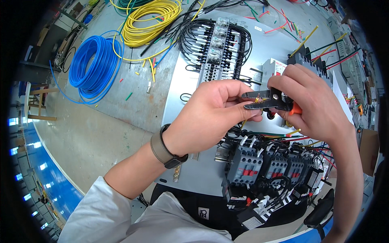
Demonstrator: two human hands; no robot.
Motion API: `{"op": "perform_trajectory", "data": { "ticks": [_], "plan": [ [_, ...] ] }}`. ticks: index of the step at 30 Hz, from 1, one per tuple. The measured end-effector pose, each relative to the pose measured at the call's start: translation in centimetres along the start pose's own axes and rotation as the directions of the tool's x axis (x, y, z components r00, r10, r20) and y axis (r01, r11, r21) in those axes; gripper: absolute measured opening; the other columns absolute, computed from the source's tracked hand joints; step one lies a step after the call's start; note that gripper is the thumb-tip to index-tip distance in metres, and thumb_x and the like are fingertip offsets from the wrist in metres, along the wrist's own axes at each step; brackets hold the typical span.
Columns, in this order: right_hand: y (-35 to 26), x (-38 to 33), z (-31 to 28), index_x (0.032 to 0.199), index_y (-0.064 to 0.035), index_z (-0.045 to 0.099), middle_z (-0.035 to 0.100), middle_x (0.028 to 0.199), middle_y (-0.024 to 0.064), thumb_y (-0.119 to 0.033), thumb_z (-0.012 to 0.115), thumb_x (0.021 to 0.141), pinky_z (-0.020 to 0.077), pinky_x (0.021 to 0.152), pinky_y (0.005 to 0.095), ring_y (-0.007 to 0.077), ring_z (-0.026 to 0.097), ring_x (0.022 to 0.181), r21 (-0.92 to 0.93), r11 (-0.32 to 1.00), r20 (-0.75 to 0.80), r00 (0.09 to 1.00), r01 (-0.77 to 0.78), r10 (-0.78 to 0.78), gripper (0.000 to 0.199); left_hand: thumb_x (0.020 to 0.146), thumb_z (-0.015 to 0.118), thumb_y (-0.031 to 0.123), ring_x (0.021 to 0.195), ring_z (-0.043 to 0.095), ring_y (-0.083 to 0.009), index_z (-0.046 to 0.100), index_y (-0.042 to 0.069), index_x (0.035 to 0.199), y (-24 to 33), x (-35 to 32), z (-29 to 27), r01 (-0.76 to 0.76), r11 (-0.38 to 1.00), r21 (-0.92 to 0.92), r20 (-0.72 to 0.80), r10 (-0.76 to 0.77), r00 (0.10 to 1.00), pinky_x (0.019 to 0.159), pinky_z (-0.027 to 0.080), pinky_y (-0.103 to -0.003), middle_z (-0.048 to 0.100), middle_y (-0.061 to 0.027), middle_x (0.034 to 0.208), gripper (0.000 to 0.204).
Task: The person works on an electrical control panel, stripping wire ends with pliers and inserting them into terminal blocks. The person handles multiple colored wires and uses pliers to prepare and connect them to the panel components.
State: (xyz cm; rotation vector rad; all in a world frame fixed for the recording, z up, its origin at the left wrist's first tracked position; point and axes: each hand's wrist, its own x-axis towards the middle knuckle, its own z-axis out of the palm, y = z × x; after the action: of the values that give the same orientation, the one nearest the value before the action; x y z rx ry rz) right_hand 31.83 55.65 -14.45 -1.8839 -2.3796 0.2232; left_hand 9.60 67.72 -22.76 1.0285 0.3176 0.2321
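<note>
My right hand is closed around the orange-and-black handles of wire pliers. Their dark, notched jaws point left, slightly parted, on either side of a small yellow wire end. My left hand pinches that wire between thumb and fingers right at the jaws. Part of the wire is hidden behind the fingers, and whether a terminal sits on its tip is too small to tell. Both hands are above a metal mounting plate that carries electrical parts.
Contactors with black wiring stand at the plate's near side. A row of clear-topped relays with bundled black wires lies beyond my hands. Blue and yellow wire coils rest at left. Wire scraps are scattered at the far right.
</note>
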Motion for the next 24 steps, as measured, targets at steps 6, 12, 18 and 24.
{"op": "perform_trajectory", "data": {
  "ticks": [6, 12, 18, 24],
  "plan": [
    [-0.22, -0.24, 0.03, 0.122, -0.0075, 0.063, 0.058, 0.102, 0.0135, -0.018, 0.085, 0.082, 0.0489, 0.08, 0.0472, 0.0374, 0.06, 0.094, 0.031, 0.999, 0.009, 0.999, -0.037, 0.037, 0.047, 0.104, 0.069, 0.002, 0.106, 0.076, -0.0156, 0.069, -0.003, 0.119, 0.17, 0.0, 0.09, 0.002, 1.0, 0.016, -0.003, -0.002, 1.0, 0.093, 0.059, -0.028, 0.078, -0.0109, 0.112, 0.015],
    [-0.27, -0.32, 0.15, 0.122, -0.0077, 0.063, 0.057, 0.101, 0.0137, -0.018, 0.085, 0.083, 0.049, 0.078, 0.0468, 0.0373, 0.059, 0.092, 0.046, 0.998, -0.001, 0.999, -0.042, 0.042, 0.046, 0.104, 0.069, 0.001, 0.106, 0.076, -0.016, 0.07, -0.003, 0.119, -0.1, 0.09, 0.06, -0.006, 1.0, 0.023, -0.005, 0.006, 1.0, 0.093, 0.059, -0.028, 0.078, -0.0103, 0.112, 0.016],
    [-0.05, -0.31, 0.38, 0.118, -0.0077, 0.063, 0.058, 0.096, 0.0124, -0.01, 0.083, 0.077, 0.0485, 0.074, 0.0472, 0.0363, 0.061, 0.087, 0.039, 0.998, -0.008, 0.999, -0.041, 0.041, 0.045, 0.104, 0.069, 0.001, 0.106, 0.076, -0.017, 0.07, -0.003, 0.119, 0.14, 0.09, 0.03, -0.007, 0.997, 0.073, 0.003, 0.007, 1.0, 0.096, 0.059, -0.03, 0.078, -0.0098, 0.112, 0.015],
    [0.2, -0.47, 0.84, 0.115, -0.007, 0.065, 0.058, 0.089, 0.0112, -0.004, 0.083, 0.07, 0.0487, 0.07, 0.0457, 0.0366, 0.061, 0.083, -0.111, 0.994, -0.09, 0.996, -0.022, 0.012, 0.049, 0.105, 0.068, 0.003, 0.106, 0.076, -0.0172, 0.07, -0.003, 0.119, -0.08, 0.11, 0.0, -0.024, 0.998, 0.053, 0.009, 0.024, 1.0, 0.096, 0.059, -0.031, 0.078, -0.0091, 0.112, 0.015]
  ]
}}
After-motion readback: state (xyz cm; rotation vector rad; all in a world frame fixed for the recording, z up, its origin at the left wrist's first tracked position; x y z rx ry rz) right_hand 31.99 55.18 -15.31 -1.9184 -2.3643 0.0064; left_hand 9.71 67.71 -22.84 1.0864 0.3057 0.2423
